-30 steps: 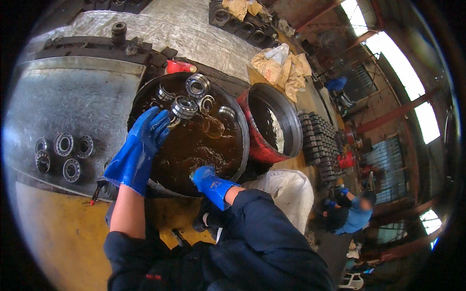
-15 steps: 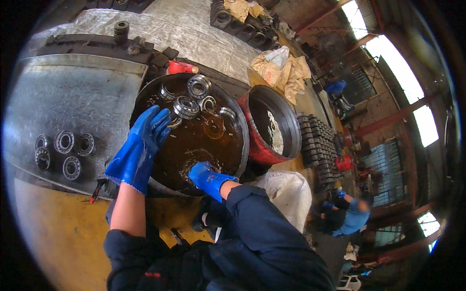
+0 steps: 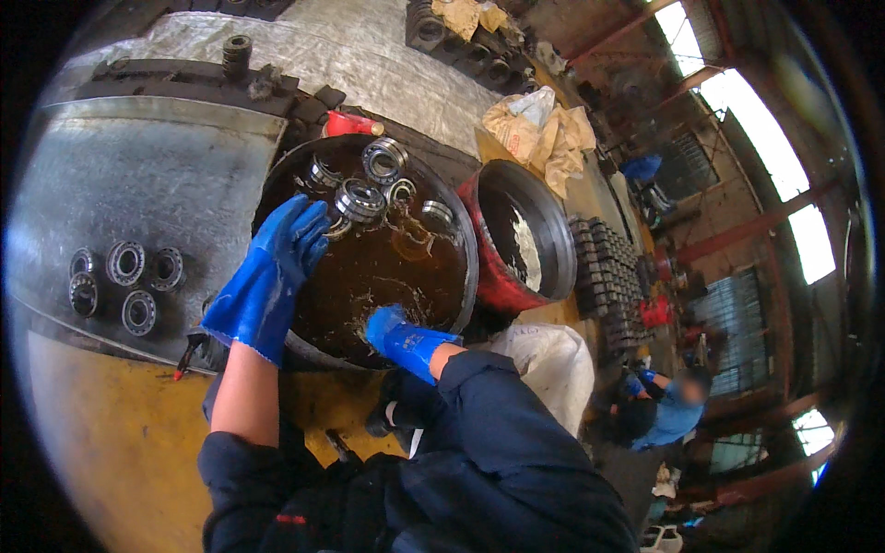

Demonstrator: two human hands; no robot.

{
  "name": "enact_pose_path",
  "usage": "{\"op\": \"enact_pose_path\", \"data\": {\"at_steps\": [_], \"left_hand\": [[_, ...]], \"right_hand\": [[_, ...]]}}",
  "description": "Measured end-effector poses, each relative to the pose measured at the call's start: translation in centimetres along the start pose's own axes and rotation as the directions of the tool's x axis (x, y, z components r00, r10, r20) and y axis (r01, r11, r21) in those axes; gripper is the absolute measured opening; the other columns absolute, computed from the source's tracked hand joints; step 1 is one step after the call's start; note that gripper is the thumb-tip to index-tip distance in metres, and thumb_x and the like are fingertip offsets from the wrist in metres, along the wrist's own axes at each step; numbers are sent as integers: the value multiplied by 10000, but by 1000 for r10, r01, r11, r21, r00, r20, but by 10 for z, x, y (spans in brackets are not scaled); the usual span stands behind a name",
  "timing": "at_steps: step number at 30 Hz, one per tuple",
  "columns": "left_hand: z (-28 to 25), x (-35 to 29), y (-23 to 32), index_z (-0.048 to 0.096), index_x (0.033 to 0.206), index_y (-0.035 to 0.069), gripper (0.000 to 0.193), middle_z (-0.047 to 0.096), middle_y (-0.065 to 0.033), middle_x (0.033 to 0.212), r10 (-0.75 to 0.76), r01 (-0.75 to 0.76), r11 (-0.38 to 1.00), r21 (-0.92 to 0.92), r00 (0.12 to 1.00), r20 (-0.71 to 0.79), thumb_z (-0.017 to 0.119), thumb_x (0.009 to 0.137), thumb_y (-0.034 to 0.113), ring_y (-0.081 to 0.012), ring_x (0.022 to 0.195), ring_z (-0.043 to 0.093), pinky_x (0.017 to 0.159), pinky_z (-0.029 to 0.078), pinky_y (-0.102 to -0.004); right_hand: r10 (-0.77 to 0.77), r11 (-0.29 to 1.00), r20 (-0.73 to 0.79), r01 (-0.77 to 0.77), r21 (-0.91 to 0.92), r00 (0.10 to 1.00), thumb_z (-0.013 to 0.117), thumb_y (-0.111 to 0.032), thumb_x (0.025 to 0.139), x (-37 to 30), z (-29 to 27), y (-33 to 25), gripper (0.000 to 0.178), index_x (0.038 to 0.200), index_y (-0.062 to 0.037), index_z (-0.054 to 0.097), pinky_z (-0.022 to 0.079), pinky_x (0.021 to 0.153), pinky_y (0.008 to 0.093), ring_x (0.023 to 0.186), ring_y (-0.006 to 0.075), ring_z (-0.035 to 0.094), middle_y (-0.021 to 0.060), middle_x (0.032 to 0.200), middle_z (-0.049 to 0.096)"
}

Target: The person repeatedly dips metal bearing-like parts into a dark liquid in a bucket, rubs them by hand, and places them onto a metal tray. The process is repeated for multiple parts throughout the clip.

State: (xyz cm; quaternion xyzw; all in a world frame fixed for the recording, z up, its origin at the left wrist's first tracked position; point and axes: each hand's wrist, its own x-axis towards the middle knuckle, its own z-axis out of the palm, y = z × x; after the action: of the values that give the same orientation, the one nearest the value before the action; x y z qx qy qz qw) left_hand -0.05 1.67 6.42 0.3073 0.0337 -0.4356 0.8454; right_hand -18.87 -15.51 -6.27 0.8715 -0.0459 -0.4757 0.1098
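A wide round drum (image 3: 472, 276) of brown oily liquid stands in front of me, with several steel bearings (image 3: 360, 200) piled at its far side. My left hand (image 3: 281, 244), in a long blue rubber glove, lies at the drum's left rim. Its fingers are stretched out, near the bearings, and nothing shows in them. Wearing the same kind of glove, my right hand (image 3: 401, 339) reaches into the liquid at the near right. The fingers are under the surface there, among ripples, so whatever they hold is hidden.
A metal sheet (image 3: 175, 147) on the left carries several bearings (image 3: 126, 263). A black-handled tool (image 3: 191, 355) lies by its near edge. Right of the drum stands a red drum (image 3: 493, 267) with dark contents; a white sack (image 3: 553, 364) is nearer. Another person (image 3: 673, 410) works far right.
My right hand stays in the liquid with only a slight shift, and the ripples have changed shape. My left hand stays at the rim. The whole view has shifted a little.
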Motion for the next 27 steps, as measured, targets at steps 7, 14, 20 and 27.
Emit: {"op": "enact_pose_path", "data": {"at_steps": [7, 14, 20, 27], "left_hand": [[-3, 13, -7, 473, 1481, 154, 448, 592, -78, 1440, -31, 31, 999, -8, 1000, -2, 455, 1065, 318, -229, 1235, 606, 959, 505, -335], [-11, 8, 0, 457, 1498, 138, 458, 560, -78, 1479, -20, 20, 1000, 20, 1000, -10, 427, 1073, 309, -222, 1268, 592, 993, 503, -332], [4, 0, 5, 454, 1501, 137, 459, 567, -76, 1471, -29, 32, 998, 49, 998, -61, 417, 1078, 313, -223, 1261, 597, 997, 500, -331], [-9, 7, 1, 546, 1408, 177, 388, 652, -68, 1367, 0, -1, 1000, -29, 1000, -17, 508, 1051, 324, -224, 1157, 654, 905, 528, -329]], "right_hand": [[355, 715, -193, -133, 687, 915, 748, -386, 738, -4, 44, 34, 517, 1103, -21, 723, 537, 909, 492, 1028, 428, 681, 263, 1078, 706], [68, 991, -19, -65, 118, 998, 743, -317, 751, 3, 2, 3, 409, 1109, -119, 755, 549, 876, 522, 1049, 373, 699, 144, 1136, 736], [146, 961, -153, -103, 257, 977, 754, -329, 783, -7, 10, 15, 392, 1117, -123, 752, 555, 894, 496, 1072, 356, 696, 153, 1163, 725], [243, 908, -220, -141, 396, 945, 729, -308, 780, 5, 25, 8, 379, 1096, -100, 749, 552, 876, 506, 1026, 390, 699, 184, 1109, 729]]}}
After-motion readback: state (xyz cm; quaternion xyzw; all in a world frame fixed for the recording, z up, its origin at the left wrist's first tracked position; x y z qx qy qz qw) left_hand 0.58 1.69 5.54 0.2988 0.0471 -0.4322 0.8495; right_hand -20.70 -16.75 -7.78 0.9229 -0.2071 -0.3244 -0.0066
